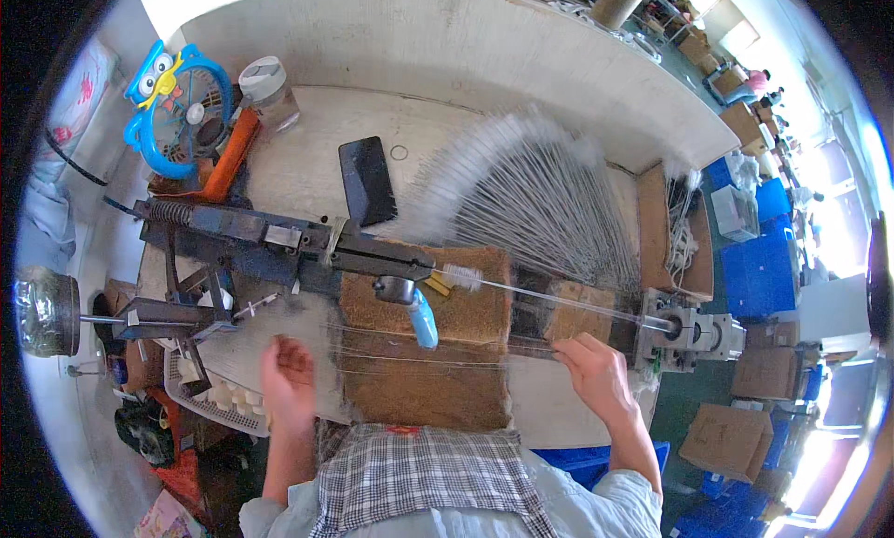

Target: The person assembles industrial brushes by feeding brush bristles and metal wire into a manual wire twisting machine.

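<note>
Right hand [596,370]: thumb and index finger are pinching thin wires [424,360] at their right end; the wires are running leftward from the fingertips across a brown pad [424,398]. Left hand [291,380], blurred, is hovering near their left end, fingers loosely curling, unclosed. Beyond, 1 white-bristled brush [461,276] is lying between both hands.

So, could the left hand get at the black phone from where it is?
Probably, but not straight across: the long dark machine bar lies between the left hand and the black phone, so it would likely have to reach over.
</note>
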Motion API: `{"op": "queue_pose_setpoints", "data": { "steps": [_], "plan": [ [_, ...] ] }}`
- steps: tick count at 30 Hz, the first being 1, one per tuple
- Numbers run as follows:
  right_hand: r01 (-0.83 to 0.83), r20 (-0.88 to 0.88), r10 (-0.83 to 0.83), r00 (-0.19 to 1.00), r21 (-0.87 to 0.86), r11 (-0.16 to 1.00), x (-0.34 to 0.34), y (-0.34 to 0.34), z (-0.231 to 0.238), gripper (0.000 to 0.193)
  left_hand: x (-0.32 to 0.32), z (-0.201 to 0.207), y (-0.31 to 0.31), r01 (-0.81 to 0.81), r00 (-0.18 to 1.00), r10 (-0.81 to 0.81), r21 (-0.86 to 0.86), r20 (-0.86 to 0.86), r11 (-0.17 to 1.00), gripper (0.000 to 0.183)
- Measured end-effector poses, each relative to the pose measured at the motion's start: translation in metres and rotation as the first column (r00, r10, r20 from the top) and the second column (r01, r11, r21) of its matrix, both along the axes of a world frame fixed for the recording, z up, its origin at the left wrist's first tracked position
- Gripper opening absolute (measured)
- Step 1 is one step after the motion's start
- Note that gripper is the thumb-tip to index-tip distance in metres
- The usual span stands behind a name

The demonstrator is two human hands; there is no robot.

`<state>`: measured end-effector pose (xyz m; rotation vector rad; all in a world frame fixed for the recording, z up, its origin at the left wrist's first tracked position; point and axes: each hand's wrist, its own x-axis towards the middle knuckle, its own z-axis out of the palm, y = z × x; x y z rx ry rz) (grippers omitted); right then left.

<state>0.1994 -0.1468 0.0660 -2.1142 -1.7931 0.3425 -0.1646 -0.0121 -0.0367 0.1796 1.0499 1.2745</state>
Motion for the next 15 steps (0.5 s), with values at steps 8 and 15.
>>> {"op": "queue_pose_setpoints", "data": {
  "steps": [8, 15],
  "plan": [
    [0.062, 0.260, -0.100, 0.960, 0.149, 0.987, 0.030, -0.022, 0.008, 0.015, 0.122, 0.031, -0.008, 0.463, 0.885, -0.458, 0.072, -0.082, 0.883, 0.023],
    [-0.015, 0.149, -0.020, 0.989, 0.231, 0.973, 0.048, 0.013, -0.003, 0.008, 0.153, 0.127, -0.001, 0.597, 0.674, -0.491, -0.015, 0.552, 0.802, 0.020]
  ]
}}
